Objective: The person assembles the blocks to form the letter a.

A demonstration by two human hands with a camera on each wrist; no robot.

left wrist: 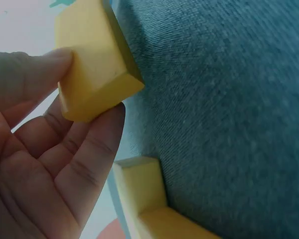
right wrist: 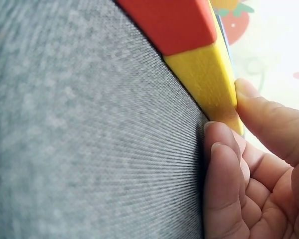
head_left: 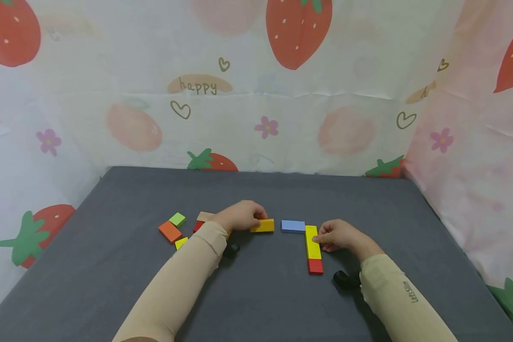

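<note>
My left hand (head_left: pixel 242 214) pinches an orange-yellow block (head_left: pixel 265 225) by its left end. In the left wrist view the thumb lies on one broad face of that block and the fingers support it from the other side. Right of it, apart, a blue block (head_left: pixel 292 226) lies crosswise on the dark cloth. A yellow block (head_left: pixel 311 247) runs toward me from the blue one's right end, with a red block (head_left: pixel 315 267) against its near end. My right hand (head_left: pixel 342 235) holds the yellow block's right side between thumb and curled fingers.
Left of my left forearm lie a green block (head_left: pixel 177 219), an orange block (head_left: pixel 170 232) and a small yellow block (head_left: pixel 181 243). A tan block (head_left: pixel 204 216) and a red block (head_left: pixel 198 226) are partly hidden by that arm. A strawberry-print curtain (head_left: pixel 248 61) encloses the grey table (head_left: pixel 256 304).
</note>
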